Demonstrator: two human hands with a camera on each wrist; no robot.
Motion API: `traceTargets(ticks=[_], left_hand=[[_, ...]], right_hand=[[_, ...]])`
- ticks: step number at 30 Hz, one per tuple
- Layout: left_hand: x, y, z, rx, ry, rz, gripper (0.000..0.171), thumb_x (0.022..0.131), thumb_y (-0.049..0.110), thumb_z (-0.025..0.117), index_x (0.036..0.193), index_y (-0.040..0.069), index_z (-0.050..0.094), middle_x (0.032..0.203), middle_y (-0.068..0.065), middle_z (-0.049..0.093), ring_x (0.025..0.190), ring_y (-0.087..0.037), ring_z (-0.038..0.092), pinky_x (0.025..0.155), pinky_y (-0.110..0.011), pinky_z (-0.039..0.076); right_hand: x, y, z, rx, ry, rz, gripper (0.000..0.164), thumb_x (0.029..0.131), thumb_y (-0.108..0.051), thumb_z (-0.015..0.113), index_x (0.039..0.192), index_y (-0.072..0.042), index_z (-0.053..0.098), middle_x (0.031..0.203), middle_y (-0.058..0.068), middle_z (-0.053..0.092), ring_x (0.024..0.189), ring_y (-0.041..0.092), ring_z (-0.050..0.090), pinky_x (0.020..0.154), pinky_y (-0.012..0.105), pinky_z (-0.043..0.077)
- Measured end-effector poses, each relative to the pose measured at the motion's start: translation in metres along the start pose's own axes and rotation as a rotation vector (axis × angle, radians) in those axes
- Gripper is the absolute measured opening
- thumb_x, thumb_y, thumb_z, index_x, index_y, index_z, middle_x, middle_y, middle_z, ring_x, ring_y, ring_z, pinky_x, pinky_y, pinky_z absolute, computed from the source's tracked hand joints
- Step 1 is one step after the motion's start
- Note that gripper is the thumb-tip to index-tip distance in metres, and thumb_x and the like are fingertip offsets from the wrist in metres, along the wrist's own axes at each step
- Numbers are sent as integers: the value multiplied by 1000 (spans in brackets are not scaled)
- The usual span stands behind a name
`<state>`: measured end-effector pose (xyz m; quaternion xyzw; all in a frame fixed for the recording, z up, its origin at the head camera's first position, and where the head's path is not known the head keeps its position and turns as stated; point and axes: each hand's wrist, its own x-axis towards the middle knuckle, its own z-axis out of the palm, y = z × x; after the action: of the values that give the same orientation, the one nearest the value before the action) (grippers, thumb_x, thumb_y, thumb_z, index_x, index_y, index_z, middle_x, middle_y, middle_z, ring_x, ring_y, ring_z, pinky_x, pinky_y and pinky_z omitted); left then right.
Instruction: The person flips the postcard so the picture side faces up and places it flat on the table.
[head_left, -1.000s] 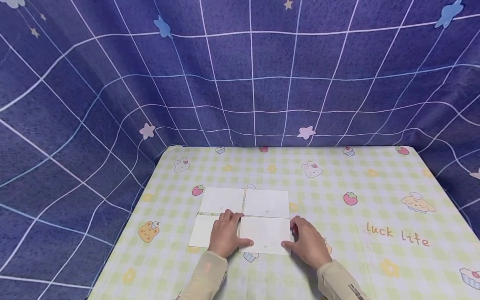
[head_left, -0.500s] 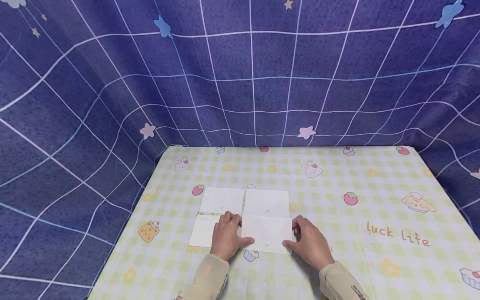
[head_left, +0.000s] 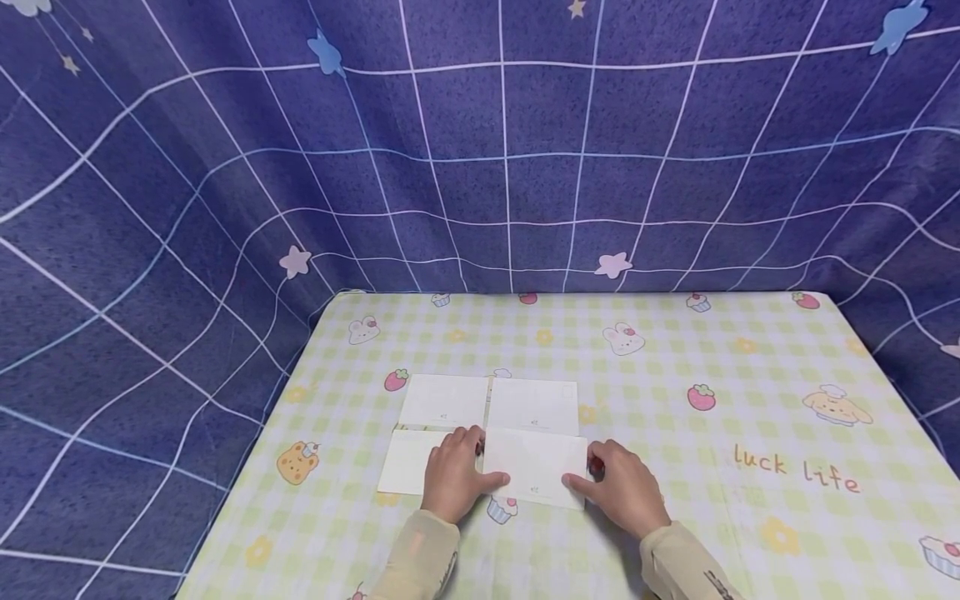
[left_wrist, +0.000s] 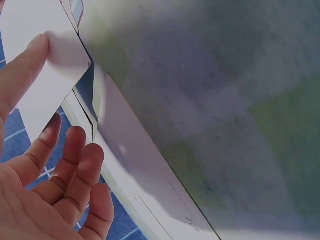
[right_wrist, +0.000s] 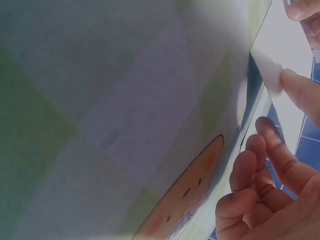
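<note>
I saw three white rectangular cards (head_left: 443,402) flat | left hand (head_left: 454,477), right hand (head_left: 627,492) pinched fourth white card (head_left: 534,463) | laying it seemingly remained

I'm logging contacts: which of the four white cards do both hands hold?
The near-right card: the left hand holds its left edge, the right hand its right; the other three lie flat.
</note>
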<state>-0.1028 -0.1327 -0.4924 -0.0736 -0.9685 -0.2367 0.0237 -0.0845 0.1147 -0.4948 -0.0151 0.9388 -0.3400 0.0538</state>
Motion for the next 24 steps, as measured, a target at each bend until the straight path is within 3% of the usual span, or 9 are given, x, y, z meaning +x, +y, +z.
traceTargets(ticks=[9,24], left_hand=[[-1,0,-1,5,2,-9,47,67,38,93,87,13,59,82,4,49,75,-15,45,71,-38,40],[4,6,-4,-2,10,-13,44,70,35,92,81,15,55,76,5,46,70,-14,42,69,-35,37]], right_hand=[[-1,0,0,2,-8,0,40,85,-38,82,66,-16,54,74,-2,48,64,15,43,58,31,35],[-1,-1,-8,53,-6,26,39,89,-38,78,67,-16,55,73,-2,49,63,15,44,58,30,36]])
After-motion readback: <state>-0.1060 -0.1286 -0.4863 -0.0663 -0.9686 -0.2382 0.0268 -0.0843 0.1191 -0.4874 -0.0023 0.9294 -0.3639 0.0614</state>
